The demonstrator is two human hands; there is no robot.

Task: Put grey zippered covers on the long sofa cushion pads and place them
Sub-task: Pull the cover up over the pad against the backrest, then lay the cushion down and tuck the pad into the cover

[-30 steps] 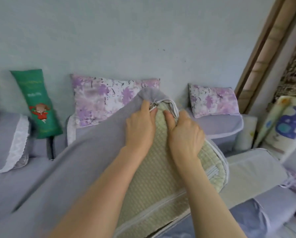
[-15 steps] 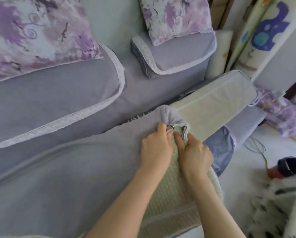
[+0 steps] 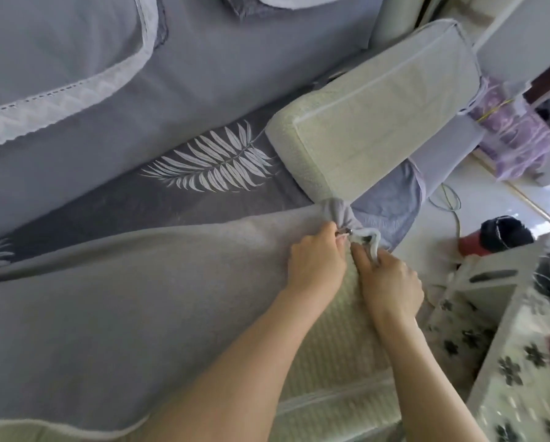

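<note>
A grey zippered cover (image 3: 123,301) lies over a long cream quilted cushion pad (image 3: 337,355) in front of me. My left hand (image 3: 315,264) pinches the small metal zipper pull (image 3: 347,231) at the cover's bunched far corner. Beside it, my right hand (image 3: 388,282) grips the white piped edge of the cover (image 3: 372,239) and presses on the pad. A second cream pad (image 3: 375,113), partly in a grey cover, lies across the sofa beyond my hands.
The sofa seat (image 3: 184,193) is dark grey with a white leaf print. Grey back cushions with white lace trim (image 3: 59,59) lean at the upper left. A white table with black flower print (image 3: 516,362) stands at the right, with a red and black object (image 3: 497,239) on the floor.
The view has tilted further down, from the wall to the sofa seat. The cushion end with both hands has come down from upright to near the seat. Both hands stay at the zipper corner.
</note>
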